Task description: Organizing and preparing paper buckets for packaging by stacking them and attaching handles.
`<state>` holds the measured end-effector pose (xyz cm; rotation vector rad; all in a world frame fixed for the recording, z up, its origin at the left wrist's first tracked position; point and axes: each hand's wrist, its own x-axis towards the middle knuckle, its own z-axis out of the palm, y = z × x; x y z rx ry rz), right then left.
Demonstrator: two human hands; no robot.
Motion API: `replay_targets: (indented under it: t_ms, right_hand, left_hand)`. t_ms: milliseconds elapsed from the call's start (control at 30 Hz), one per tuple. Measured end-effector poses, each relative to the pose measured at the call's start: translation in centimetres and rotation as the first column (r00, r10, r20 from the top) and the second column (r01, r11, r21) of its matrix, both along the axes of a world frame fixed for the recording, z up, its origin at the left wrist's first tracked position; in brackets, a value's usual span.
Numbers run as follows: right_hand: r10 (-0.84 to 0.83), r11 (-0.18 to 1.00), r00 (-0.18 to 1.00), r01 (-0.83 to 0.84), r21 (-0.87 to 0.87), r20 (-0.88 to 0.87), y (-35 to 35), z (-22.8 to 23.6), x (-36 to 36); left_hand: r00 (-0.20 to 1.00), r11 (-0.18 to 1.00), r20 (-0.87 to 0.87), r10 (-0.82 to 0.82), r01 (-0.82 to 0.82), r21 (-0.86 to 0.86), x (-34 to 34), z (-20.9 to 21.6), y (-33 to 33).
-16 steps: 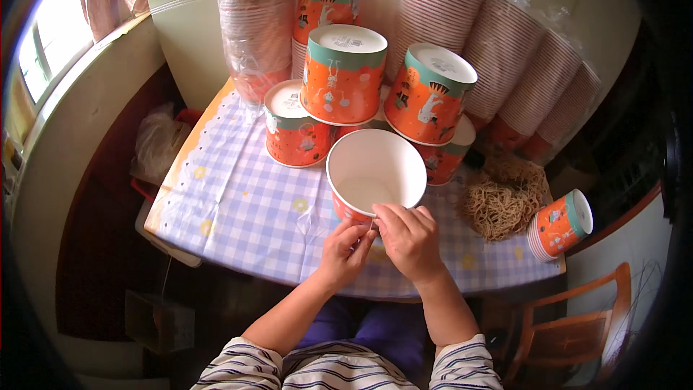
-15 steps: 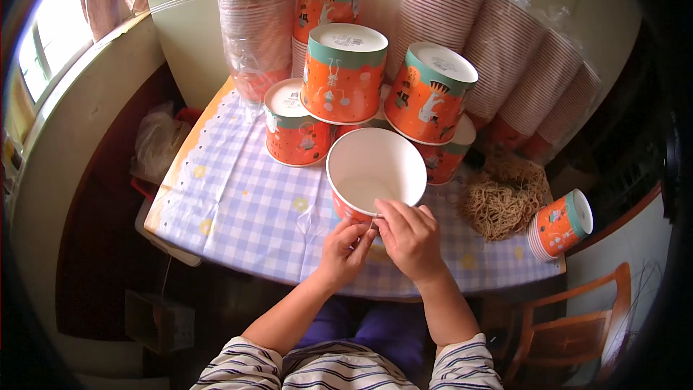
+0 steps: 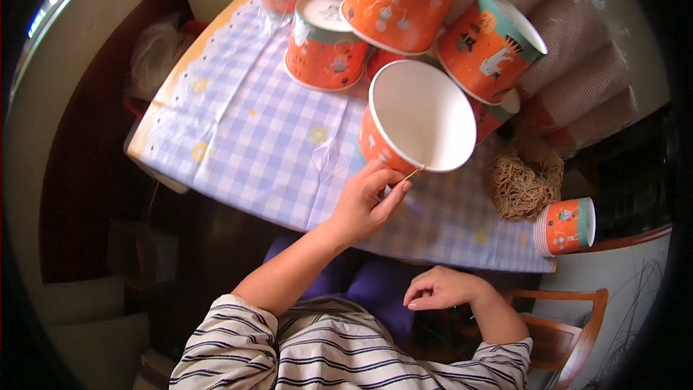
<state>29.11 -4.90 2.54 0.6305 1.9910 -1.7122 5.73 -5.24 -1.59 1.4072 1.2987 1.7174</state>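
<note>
Over the worktop (image 3: 253,148), before upturned orange tubs (image 3: 401,3): white-lined bucket (image 3: 426,115), mouth up
Left hand (image 3: 372,198): fingers pinching a thin tan strand (image 3: 412,175) at the bucket's near rim
Right hand (image 3: 449,289): loosely curled beyond the worktop's near edge; cannot tell if it holds anything

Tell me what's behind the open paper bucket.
Behind the open paper bucket, two upside-down orange buckets show, raised on others. Parts of those lower buckets peek past its rim; the rest is covered by the open bucket and the upper pair.
</note>
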Motion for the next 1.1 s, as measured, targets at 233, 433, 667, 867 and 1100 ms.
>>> replay_targets:
  t_ms: [233, 433, 667, 867, 1100]
  right_hand:
    - [-0.168, 0.983, 0.776, 0.176, 0.047, 0.607, -1.3, -10.1, 10.9]
    - [-0.526, 0.822, 0.376, 0.455, 0.343, 0.763, -4.6, -16.5, 18.6]
    - [-0.817, 0.455, -0.028, 0.582, 0.674, 0.575, -11.8, -26.2, 22.4]
    - [-0.889, 0.35, -0.056, 0.559, 0.752, 0.455, -13.3, -30.7, 25.7]
    - [-0.904, 0.351, -0.041, 0.499, 0.792, 0.426, -11.4, -31.4, 23.9]
  left_hand:
    - [1.0, 0.999, -0.02, -0.004, 0.005, 0.049, -0.2, 0.5, 0.0]
    - [1.0, 0.998, -0.025, 0.006, -0.005, 0.061, -0.1, -0.1, 0.0]
    - [1.0, 0.999, 0.008, -0.013, 0.012, 0.039, 0.2, -0.3, 0.0]
    - [1.0, 1.0, 0.017, -0.016, 0.016, 0.02, 0.1, 0.1, -0.1]
    - [0.998, 1.0, -0.064, 0.003, -0.001, 0.024, -0.1, -0.3, 0.0]
